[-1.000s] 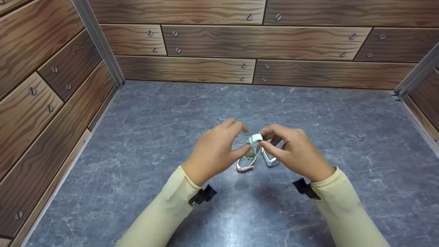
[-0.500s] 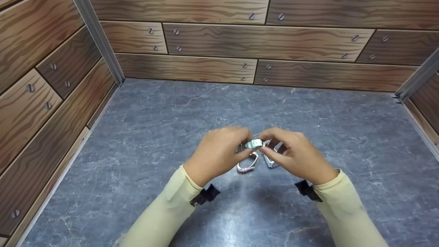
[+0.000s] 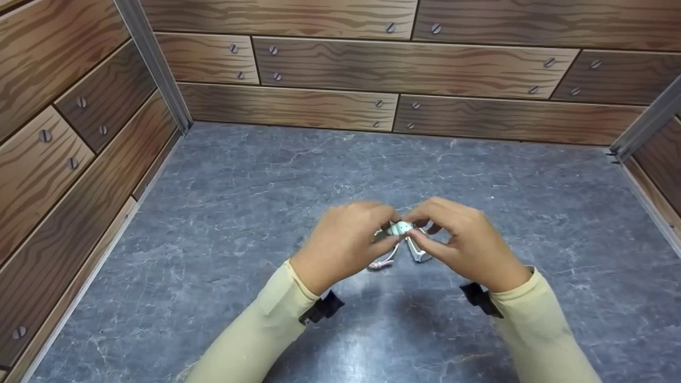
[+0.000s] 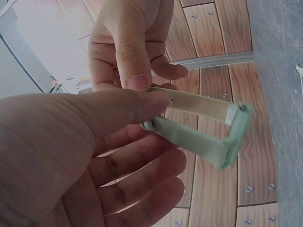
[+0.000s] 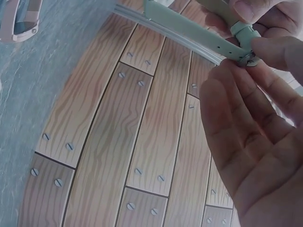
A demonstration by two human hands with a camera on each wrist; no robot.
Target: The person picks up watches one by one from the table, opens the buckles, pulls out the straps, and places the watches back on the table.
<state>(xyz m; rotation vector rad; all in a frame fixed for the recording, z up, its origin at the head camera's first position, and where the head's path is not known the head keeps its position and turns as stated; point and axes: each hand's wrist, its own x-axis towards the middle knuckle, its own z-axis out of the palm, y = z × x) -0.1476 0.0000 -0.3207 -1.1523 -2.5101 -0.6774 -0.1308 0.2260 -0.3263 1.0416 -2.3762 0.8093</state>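
Note:
A mint-green wristwatch is held up between both hands, its strap bent into a loop. My left hand pinches the strap between thumb and fingers. From the other side my right hand pinches the same strap at its buckle, where the holed end of the strap meets it. In the left wrist view the squarish watch case sticks out away from the fingers. Part of the buckle is covered by fingertips.
Beneath the hands, a pink watch and a white watch lie on the grey marbled tabletop, partly hidden by the hands. Wood-patterned walls enclose the back and sides.
My left hand has closed in from beside the green watch and now pinches its strap. Both hands have moved slightly toward the body and nearer each other, covering more of the pink watch.

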